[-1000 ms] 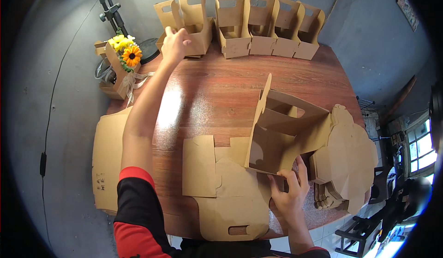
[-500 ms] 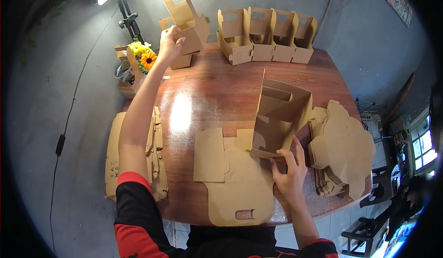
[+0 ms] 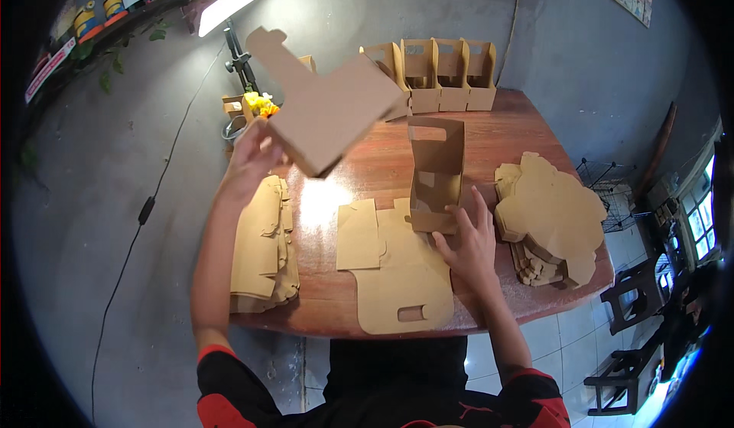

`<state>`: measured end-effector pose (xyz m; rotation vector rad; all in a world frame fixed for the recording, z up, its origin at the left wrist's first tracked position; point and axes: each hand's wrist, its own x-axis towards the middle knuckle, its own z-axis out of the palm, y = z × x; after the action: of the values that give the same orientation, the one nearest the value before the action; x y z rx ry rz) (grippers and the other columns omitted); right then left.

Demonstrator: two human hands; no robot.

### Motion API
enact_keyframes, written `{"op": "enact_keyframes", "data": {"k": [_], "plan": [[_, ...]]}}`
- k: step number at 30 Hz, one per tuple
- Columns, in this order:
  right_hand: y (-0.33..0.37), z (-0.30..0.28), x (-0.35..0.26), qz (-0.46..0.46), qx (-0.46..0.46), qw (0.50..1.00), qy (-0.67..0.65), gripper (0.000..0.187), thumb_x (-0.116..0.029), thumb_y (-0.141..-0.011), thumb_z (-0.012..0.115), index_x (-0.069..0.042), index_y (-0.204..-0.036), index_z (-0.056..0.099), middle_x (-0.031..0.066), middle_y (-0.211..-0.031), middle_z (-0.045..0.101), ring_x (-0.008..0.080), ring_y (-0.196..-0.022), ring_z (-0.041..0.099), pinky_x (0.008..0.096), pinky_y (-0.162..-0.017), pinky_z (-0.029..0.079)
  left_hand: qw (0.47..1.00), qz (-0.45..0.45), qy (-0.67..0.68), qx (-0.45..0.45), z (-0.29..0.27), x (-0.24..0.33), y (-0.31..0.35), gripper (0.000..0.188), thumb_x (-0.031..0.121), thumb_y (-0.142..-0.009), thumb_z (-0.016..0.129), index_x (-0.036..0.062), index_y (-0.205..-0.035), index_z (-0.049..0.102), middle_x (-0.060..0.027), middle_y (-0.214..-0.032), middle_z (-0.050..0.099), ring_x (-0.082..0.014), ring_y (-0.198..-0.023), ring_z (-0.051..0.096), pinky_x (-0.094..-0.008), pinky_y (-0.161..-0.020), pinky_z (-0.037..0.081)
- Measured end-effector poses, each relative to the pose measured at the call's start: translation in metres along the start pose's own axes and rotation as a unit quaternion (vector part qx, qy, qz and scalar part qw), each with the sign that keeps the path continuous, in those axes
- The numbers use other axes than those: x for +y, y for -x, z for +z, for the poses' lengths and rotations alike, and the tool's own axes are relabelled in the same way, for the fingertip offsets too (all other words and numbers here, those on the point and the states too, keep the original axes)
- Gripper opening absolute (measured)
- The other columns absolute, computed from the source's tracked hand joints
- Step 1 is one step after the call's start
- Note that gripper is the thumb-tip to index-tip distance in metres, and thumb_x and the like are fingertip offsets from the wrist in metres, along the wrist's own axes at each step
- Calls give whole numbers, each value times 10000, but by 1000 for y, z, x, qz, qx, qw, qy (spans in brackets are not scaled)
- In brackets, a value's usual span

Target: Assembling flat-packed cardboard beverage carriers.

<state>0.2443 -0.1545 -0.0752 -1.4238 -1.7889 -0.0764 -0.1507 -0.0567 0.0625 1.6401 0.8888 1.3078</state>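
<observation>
My left hand (image 3: 256, 160) grips a brown cardboard carrier box (image 3: 329, 110) at its near left corner. That box is raised above the table and tilted, its flat underside or side facing me and a handle tab sticking up at the far left. With thumb and fingers, my right hand (image 3: 468, 237) holds the near edge of another folded carrier box (image 3: 437, 175), which stands with its open inside toward me and a slot in its tall back. Beneath and beside it lies a flat cardboard blank (image 3: 401, 298) with a handle slot.
Several finished carriers (image 3: 451, 76) stand in a row at the back. Flat blanks are stacked at the left (image 3: 256, 252) and right (image 3: 550, 214) of the wooden table (image 3: 329, 317). Yellow flowers (image 3: 262, 104) and a lamp stand (image 3: 241, 65) are at the back left.
My left hand has lifted the carrier from the back left and brought it nearer and rightward, turning it. The right hand keeps its hold on the other box. The head view has shifted.
</observation>
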Motion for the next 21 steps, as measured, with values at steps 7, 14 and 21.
{"op": "enact_keyframes", "data": {"k": [7, 14, 21], "plan": [[-1, -22, -38, -38, -2, 989, -142, 855, -498, -792, 817, -124, -1474, 463, 226, -1568, 345, 429, -1381, 406, 518, -1104, 373, 974, -45, -39, 217, 55, -62, 179, 461, 397, -1047, 424, 73, -1339, 574, -87, -1204, 674, -239, -1112, 663, -419, -951, 568], [12, -45, -97, -132, -119, 852, -492, 1219, -692, -725, 803, -60, -1602, 241, 241, -1634, 219, 414, -1524, 239, 533, -1215, 249, 979, -99, -46, 172, 83, -61, 195, 436, 397, -1055, 449, 77, -1329, 563, -89, -1216, 666, -240, -1111, 657, -423, -955, 563], [25, -56, -101, -86, -153, 900, -398, 1191, -315, -646, 944, -39, -1588, 270, 208, -1581, 349, 385, -1476, 342, 501, -1196, 300, 871, -177, 405, 215, 111, -37, 190, 352, 321, -1069, 437, 53, -1202, 622, -90, -1096, 690, -202, -996, 684, -391, -866, 594]]}}
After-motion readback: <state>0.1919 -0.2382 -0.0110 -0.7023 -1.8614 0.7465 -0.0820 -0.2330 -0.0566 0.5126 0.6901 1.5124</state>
